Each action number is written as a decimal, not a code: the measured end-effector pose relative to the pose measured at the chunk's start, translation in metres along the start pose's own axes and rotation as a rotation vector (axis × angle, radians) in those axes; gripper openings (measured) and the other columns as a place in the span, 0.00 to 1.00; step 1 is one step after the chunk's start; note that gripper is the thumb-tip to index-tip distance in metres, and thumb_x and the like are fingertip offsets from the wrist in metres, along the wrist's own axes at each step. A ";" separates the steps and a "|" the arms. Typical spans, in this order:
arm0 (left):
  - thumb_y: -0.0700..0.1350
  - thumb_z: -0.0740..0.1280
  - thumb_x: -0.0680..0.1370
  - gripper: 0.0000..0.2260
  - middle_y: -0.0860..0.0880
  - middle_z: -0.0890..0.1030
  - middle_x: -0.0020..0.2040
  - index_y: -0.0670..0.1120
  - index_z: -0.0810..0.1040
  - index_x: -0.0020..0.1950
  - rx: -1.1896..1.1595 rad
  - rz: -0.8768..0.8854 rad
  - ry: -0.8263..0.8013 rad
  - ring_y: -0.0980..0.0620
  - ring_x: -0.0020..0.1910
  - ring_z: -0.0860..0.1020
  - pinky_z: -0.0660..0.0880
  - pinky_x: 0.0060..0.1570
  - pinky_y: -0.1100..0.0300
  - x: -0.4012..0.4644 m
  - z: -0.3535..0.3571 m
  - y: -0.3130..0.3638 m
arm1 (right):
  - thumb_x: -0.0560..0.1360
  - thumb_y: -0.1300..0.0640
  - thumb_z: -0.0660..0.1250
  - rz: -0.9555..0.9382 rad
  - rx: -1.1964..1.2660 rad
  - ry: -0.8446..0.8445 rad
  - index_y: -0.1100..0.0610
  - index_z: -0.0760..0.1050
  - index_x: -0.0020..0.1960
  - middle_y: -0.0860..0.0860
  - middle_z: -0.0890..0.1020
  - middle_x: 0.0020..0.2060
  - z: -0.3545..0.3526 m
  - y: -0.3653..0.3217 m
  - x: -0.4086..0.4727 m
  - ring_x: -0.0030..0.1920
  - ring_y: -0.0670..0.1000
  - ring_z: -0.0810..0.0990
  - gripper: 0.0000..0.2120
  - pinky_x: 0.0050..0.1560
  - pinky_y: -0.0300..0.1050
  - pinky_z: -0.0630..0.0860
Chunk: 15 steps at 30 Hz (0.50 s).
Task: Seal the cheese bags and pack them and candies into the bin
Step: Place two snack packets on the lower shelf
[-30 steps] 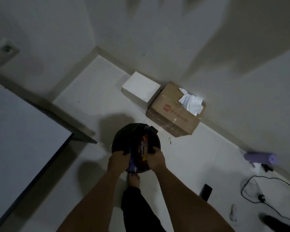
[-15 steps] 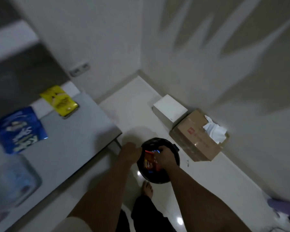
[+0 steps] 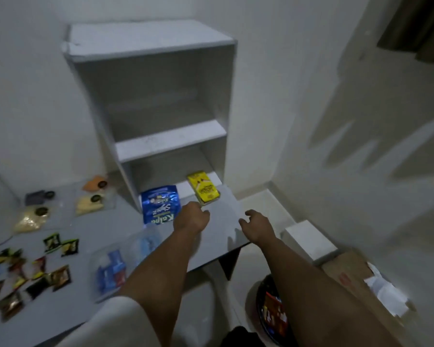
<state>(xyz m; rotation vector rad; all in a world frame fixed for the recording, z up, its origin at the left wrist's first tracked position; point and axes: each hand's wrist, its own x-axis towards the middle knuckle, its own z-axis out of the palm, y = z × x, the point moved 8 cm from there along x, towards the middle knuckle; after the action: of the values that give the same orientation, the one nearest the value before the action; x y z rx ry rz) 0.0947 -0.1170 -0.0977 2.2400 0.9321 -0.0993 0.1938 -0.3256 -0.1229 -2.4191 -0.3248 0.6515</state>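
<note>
The bin (image 3: 268, 311) sits on the floor below the right forearm, dark and round, with red-and-blue packets already inside it. A second ago both hands were down at its rim, pushing a packet in; now they are up over the counter (image 3: 226, 216), so that drop looks finished and a fresh pick-up is starting. The left hand (image 3: 191, 219) hangs with fingers curled under, just beside the blue pouch (image 3: 161, 207) and reaching toward the yellow box (image 3: 204, 187); it grips nothing that I can see. The right hand (image 3: 257, 225) hovers at the counter's edge, fingers loosely spread, holding nothing.

Far to the left of the hands lie the cheese bags (image 3: 32, 219), each with a dark round label too small to read, and nearer the body a scatter of candies (image 3: 60, 246). Much packing seems left.

The blue pouch reads "Kalpa", seen upside down. The yellow box's print is too blurred to read.
</note>
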 end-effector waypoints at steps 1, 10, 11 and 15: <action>0.54 0.65 0.78 0.21 0.44 0.80 0.67 0.48 0.78 0.69 -0.010 -0.013 0.025 0.41 0.65 0.78 0.75 0.63 0.51 0.001 -0.013 -0.010 | 0.81 0.48 0.65 -0.020 -0.005 0.003 0.59 0.69 0.76 0.60 0.76 0.71 0.002 -0.014 0.001 0.72 0.60 0.74 0.27 0.69 0.47 0.70; 0.53 0.63 0.76 0.14 0.45 0.82 0.59 0.48 0.79 0.57 -0.037 -0.138 0.119 0.41 0.57 0.80 0.77 0.56 0.52 0.022 -0.068 -0.080 | 0.81 0.48 0.65 -0.090 -0.054 -0.036 0.59 0.70 0.76 0.59 0.76 0.71 0.039 -0.075 0.031 0.72 0.59 0.73 0.27 0.71 0.48 0.69; 0.53 0.64 0.76 0.15 0.44 0.82 0.60 0.48 0.79 0.59 -0.028 -0.162 0.119 0.41 0.58 0.80 0.77 0.56 0.51 0.028 -0.069 -0.088 | 0.81 0.48 0.65 -0.086 -0.054 -0.047 0.59 0.70 0.75 0.59 0.76 0.71 0.045 -0.076 0.040 0.72 0.59 0.73 0.27 0.71 0.48 0.68; 0.51 0.66 0.76 0.19 0.43 0.80 0.63 0.48 0.78 0.66 -0.043 -0.262 0.141 0.40 0.60 0.79 0.75 0.59 0.51 0.056 -0.071 -0.115 | 0.80 0.50 0.67 -0.063 -0.050 -0.053 0.60 0.72 0.73 0.60 0.79 0.68 0.064 -0.083 0.082 0.70 0.60 0.75 0.24 0.68 0.47 0.70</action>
<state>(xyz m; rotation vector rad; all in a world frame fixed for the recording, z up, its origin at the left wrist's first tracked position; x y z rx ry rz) 0.0487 0.0187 -0.1283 2.0966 1.2890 -0.0394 0.2239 -0.1983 -0.1474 -2.4312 -0.4427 0.6882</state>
